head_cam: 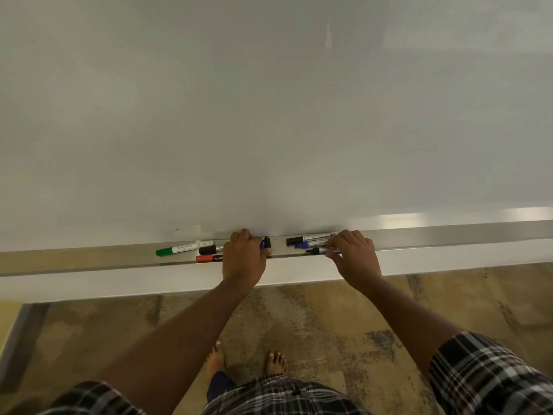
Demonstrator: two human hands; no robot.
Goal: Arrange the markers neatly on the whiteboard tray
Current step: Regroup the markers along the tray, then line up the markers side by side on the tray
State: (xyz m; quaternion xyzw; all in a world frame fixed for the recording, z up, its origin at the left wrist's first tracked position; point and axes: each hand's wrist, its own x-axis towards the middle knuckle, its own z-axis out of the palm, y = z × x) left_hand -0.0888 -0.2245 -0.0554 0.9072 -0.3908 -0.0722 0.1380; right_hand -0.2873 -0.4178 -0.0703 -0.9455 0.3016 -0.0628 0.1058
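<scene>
Markers lie along the whiteboard tray (278, 250) in two loose groups. Left hand (244, 259) grip is closed over a blue marker (263, 244) and a black one; right hand (354, 256) fingers pinch the tails of three markers (311, 243). Advice: slide both groups together, barrels parallel, caps facing one way, including the green marker (182, 248).

The metal tray (278, 248) carries capped markers (311, 241) (green, red, black, blue) lying lengthwise.

Only one print reads: white letters "cam" on the red marker (209, 258), lower left of centre; other marker labels are too blurred.
</scene>
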